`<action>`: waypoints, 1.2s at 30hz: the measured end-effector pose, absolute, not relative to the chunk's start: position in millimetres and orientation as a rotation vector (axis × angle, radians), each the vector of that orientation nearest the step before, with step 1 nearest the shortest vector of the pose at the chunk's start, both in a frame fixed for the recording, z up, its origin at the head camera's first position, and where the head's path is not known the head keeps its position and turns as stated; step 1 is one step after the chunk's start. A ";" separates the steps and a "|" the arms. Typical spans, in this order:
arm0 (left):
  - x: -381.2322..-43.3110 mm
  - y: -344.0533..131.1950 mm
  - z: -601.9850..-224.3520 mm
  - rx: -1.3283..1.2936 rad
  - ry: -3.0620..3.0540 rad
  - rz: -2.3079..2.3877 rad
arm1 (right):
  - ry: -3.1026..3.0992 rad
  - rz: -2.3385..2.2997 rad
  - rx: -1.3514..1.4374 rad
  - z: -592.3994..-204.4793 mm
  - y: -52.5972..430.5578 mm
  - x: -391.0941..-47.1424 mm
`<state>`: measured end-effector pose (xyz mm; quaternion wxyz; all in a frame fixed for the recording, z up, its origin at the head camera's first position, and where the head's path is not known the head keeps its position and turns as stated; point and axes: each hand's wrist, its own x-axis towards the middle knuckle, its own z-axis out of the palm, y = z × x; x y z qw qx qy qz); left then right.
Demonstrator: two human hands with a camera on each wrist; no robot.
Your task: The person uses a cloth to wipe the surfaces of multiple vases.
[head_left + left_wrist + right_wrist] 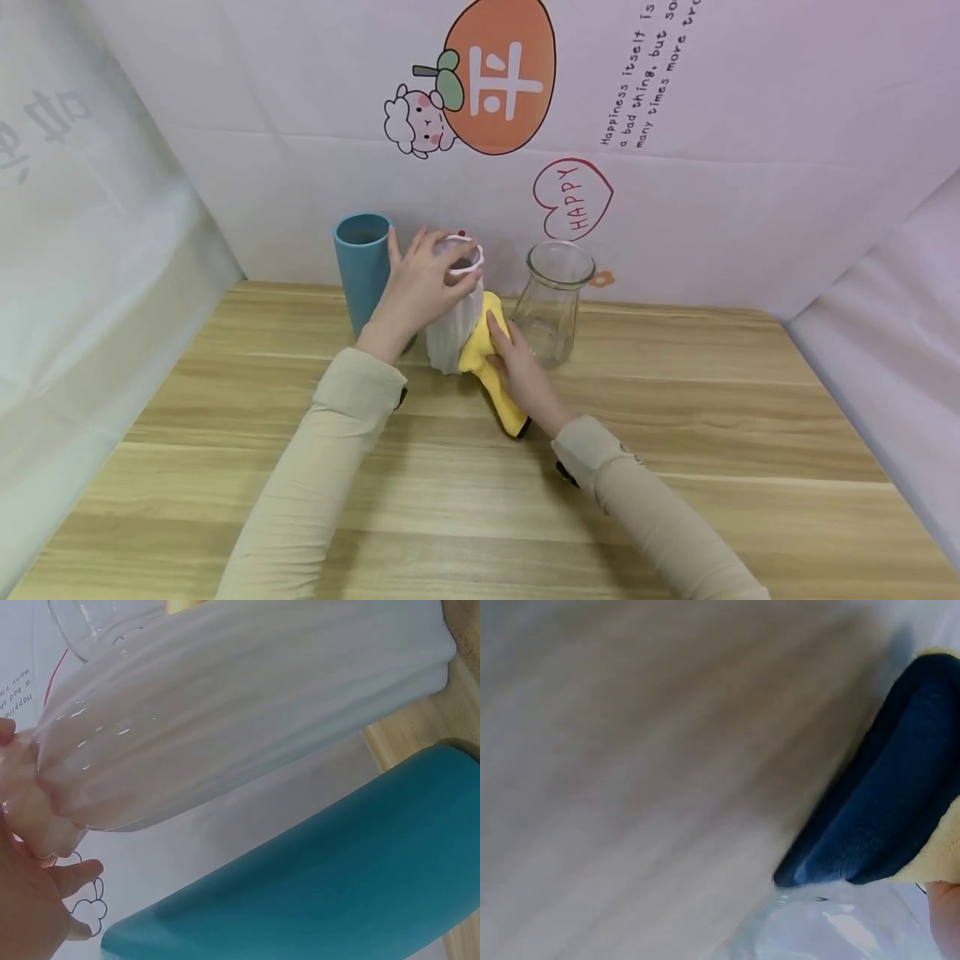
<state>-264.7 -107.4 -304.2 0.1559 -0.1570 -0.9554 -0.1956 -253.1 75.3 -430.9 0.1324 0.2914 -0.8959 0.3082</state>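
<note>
A white fluted vase [454, 333] stands upright on the table, between a tall blue vase and a clear glass one. My left hand [420, 283] grips it at the rim from above, fingers spread around the mouth; the left wrist view shows the fingers [71, 879] at its neck. In my right hand [521, 371] is a yellow cloth [491, 333], pressed against the vase's right side near the base. Its dark blue underside [877, 787] shows in the right wrist view, lying along the fluted surface. The cloth's lower end hangs toward the table.
The blue vase [363, 279] stands close to the left hand and forearm. Just behind the right hand is the clear glass vase [551, 317]. A printed white backdrop [300, 183] rises at the back edge of the wooden table [675, 400], with white sheets at both sides.
</note>
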 end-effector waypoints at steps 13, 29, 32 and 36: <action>-264.9 -109.5 -300.8 -0.518 -2.791 -0.551 | -2.414 1.011 0.825 -392.3 63.0 -253.4; -267.5 -109.2 -306.9 -0.471 -2.794 -0.735 | -2.618 0.897 0.780 -424.8 68.2 -249.2; -266.8 -108.3 -306.3 -0.443 -2.811 -0.736 | -2.618 0.883 0.786 -429.2 69.3 -249.0; -266.3 -108.0 -305.6 -0.418 -2.834 -0.720 | -2.570 0.903 0.798 -428.9 69.4 -250.0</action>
